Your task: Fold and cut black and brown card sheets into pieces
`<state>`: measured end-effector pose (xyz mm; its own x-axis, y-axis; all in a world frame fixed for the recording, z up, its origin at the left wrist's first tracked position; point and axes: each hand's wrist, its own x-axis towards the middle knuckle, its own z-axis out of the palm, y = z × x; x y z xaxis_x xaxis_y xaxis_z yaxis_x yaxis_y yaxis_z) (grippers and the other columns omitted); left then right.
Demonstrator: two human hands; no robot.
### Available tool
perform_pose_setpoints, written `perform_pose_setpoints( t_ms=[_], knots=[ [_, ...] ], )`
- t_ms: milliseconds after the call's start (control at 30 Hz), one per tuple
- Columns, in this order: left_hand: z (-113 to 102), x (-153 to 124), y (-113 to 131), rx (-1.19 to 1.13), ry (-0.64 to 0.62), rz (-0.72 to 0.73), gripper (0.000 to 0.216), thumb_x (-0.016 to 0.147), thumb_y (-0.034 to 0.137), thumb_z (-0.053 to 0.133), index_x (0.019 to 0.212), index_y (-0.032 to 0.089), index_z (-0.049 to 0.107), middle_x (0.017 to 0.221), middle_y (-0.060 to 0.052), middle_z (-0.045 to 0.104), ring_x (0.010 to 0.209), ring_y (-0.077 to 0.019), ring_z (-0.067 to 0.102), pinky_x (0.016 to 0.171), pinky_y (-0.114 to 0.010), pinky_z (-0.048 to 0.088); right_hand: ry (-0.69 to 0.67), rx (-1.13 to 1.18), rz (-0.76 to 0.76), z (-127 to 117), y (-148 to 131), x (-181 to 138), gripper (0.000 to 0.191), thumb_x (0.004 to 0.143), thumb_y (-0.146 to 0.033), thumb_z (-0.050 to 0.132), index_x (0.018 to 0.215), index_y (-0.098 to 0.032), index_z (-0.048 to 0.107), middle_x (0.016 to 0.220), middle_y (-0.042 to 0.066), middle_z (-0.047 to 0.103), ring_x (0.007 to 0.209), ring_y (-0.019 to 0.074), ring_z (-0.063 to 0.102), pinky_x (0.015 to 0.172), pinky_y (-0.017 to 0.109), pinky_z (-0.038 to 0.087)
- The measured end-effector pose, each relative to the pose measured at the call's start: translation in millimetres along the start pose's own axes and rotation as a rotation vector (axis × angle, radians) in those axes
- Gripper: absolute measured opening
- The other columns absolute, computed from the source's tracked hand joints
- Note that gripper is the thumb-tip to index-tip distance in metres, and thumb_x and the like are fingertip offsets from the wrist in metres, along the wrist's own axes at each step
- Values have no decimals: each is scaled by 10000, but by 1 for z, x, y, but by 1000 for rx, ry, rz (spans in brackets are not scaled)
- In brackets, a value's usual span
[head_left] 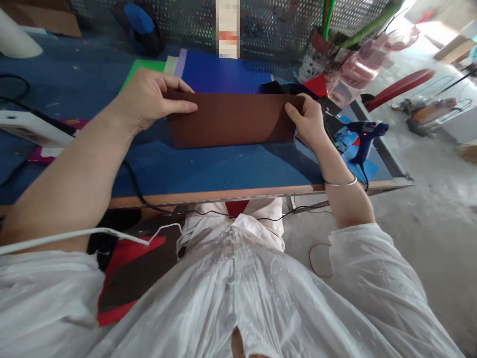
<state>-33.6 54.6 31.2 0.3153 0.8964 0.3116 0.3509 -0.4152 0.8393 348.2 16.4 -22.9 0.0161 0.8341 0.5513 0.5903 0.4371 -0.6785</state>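
A brown sheet [233, 121], like felt or foam, is held lifted and slightly curved above the blue table top [208, 169]. My left hand [151, 99] pinches its left end, thumb on the front and fingers behind. Its right end sits in the closed fingers of my right hand [307, 122]. A thin bangle circles my right wrist.
Blue, green and lilac sheets [223, 73] lie behind the brown one. A blue glue gun [363, 136] rests at the table's right end beside a clear jar [350, 74] and a red piece [316, 85]. Black cables cross the left side. A perforated metal screen [276, 25] backs the table.
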Motion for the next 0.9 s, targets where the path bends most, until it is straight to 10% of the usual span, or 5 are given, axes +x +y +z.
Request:
perform_pose_setpoints(
  t_ms=[367, 900],
  knots=[
    [-1, 12, -17, -202, 97, -247, 179, 741, 103, 862, 893, 78, 770, 733, -23, 694, 805, -163, 672, 1061, -543, 526, -23, 61, 92, -1, -9, -6, 517, 863, -731, 684, 994, -232, 648, 901, 45, 696, 882, 245, 700, 848, 461, 615],
    [-6, 6, -10, -401, 146, -83, 361, 524, 204, 955, 841, 136, 796, 790, -21, 749, 740, -157, 666, 914, -437, 566, 175, 287, 221, -5, -33, -10, 371, 754, -563, 860, 948, -268, 744, 861, 30, 748, 803, 237, 721, 772, 417, 607]
  ],
)
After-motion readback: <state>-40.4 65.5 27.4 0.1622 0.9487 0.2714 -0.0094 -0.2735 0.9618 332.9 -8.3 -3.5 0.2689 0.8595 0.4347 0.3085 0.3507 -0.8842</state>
